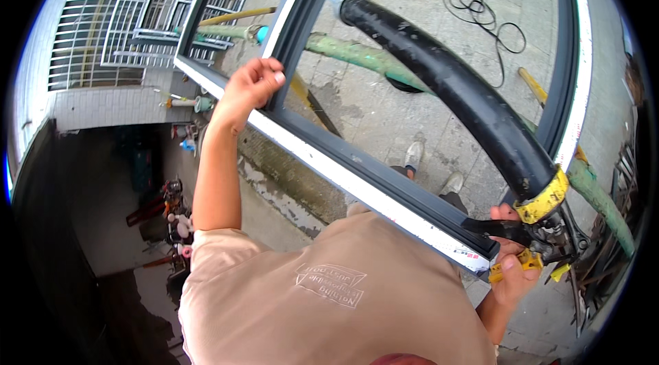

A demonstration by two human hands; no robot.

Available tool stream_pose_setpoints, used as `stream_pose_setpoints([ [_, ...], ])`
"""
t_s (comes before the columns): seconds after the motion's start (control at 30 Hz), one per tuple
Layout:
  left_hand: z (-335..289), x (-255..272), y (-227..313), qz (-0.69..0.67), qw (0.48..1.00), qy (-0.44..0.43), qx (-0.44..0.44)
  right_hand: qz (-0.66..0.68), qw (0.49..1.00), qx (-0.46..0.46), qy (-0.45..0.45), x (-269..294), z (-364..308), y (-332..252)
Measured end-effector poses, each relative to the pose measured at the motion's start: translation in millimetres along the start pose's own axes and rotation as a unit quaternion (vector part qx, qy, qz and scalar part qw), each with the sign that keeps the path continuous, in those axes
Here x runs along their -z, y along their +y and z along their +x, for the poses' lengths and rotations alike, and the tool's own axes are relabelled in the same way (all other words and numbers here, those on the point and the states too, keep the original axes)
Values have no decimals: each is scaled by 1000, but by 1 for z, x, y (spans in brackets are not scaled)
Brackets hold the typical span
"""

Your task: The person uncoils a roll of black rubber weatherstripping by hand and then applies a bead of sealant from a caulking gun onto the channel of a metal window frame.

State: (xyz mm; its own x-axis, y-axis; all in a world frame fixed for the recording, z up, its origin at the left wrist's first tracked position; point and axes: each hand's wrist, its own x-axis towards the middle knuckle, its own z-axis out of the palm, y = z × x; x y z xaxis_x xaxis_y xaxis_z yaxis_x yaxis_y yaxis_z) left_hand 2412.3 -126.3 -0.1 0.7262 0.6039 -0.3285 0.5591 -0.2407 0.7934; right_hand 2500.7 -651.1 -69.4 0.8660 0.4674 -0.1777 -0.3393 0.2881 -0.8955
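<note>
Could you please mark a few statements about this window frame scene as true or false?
1. The left hand grips a bar of the dark window frame. True.
2. The right hand holds a hammer. False: it holds a black caulking gun with yellow parts.
3. The caulking gun's nozzle points down at the shoes. False: its pale tip points up and away, toward the far end of the frame.
4. A black cable lies coiled on the paved ground. True.
5. The person wears a light-coloured shirt. True.
</note>
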Motion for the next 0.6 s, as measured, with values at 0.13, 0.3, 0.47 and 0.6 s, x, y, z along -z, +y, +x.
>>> stream_pose_setpoints([
  [0.13, -27, 22, 9, -60, 989, 102, -83, -5, 999, 11, -40, -4, 6, -1],
  [0.3, -41, 0, -14, 36, 989, 119, -75, -17, 998, 20, -63, 1, 6, 1],
  [0.47, -37, -28, -63, 154, 969, 172, -83, -10, 998, 13, -65, 0, 11, -2],
  [0.6, -37, -71, -57, 212, 954, 200, -65, -5, 998, 6, -54, 0, 13, -2],
])
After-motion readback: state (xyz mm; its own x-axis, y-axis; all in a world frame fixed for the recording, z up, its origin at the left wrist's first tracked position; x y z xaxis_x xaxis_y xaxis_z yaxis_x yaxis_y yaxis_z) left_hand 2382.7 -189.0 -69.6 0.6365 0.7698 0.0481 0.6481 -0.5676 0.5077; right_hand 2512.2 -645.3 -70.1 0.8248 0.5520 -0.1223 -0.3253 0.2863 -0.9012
